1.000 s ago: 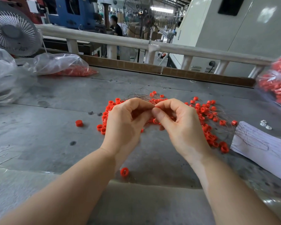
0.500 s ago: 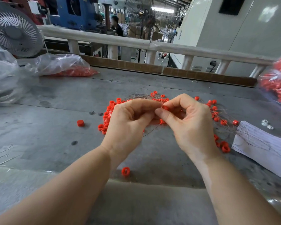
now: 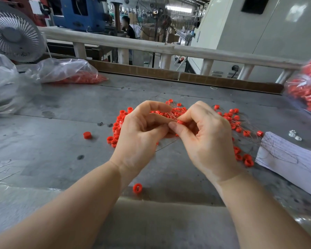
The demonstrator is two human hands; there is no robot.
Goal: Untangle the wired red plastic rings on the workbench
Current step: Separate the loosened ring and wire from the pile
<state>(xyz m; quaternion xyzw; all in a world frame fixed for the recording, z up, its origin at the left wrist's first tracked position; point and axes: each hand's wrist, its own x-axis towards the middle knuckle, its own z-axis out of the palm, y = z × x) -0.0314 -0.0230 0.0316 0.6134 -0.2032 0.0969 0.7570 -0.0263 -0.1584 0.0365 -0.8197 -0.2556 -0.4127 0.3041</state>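
Right hand higher, pinched ring half-hidden.

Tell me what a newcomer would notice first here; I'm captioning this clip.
Two hands meet mid-bench: the right hand pinches a red ring while the left hand grips thin wires beside it. Behind them sprawls the tangled pile of red rings on the grey workbench. A loose ring lies near the front edge.

Soft, even daylight from the open hall behind, faint shadows, wide-angle bending and blur toward the edges
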